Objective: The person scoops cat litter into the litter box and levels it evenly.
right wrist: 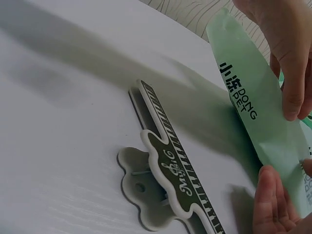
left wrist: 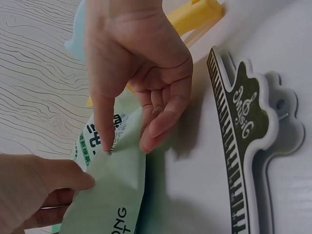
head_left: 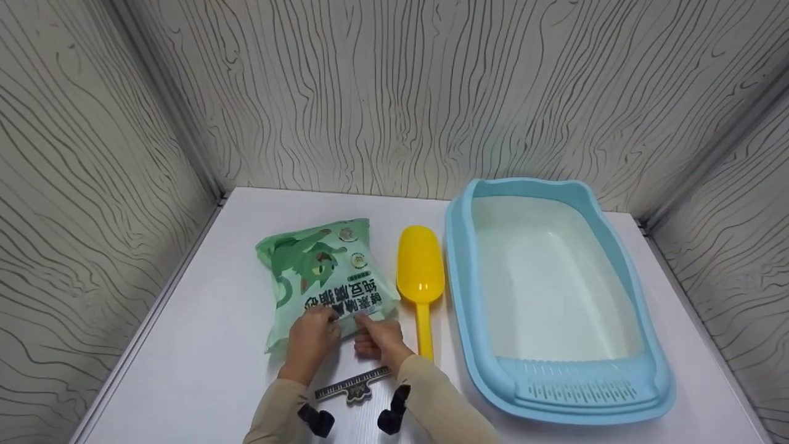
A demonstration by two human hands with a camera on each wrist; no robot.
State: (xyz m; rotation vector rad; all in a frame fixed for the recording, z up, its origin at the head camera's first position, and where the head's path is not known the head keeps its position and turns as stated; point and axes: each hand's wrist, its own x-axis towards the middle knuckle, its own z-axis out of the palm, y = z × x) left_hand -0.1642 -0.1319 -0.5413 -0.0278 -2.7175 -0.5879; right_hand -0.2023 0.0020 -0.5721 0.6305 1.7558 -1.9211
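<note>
A pale green bag of cat litter (head_left: 333, 262) lies on the table with a green cat printed on it. My left hand (head_left: 311, 342) pinches the bag's near end between thumb and fingers. Just to its right, my right hand (head_left: 383, 342) pinches the same end, thumb on top and the other fingers curled below. In the left wrist view, the left hand (left wrist: 44, 187) and the right hand (left wrist: 141, 63) are a short way apart on the film. A wide clip (head_left: 352, 387) with a piano-key edge and the word "Music" lies flat between my wrists.
A yellow scoop (head_left: 421, 265) lies right of the bag, its handle toward me and partly behind the right wrist. Farther right stands a large blue litter box (head_left: 462, 296) with a slotted front ledge. Wood-patterned panels (head_left: 394, 92) enclose the white table (head_left: 185, 345).
</note>
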